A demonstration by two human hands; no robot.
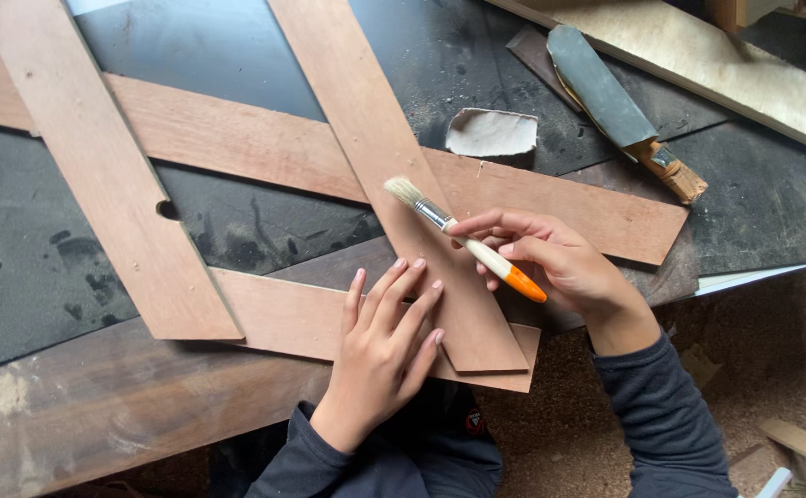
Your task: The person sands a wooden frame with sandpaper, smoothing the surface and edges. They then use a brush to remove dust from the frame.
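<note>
The left hand (386,346) lies spread flat on the crossed plywood strips (394,175) on the table (34,267), while the right hand (550,258) pinches a small paintbrush (463,238), bristles over the upper strip; light, even strokes along the grain would likely serve best.

Dusty dark workbench (237,55) under crossed wooden strips (264,148), torn sandpaper (490,132), sheathed tool (620,111).
</note>
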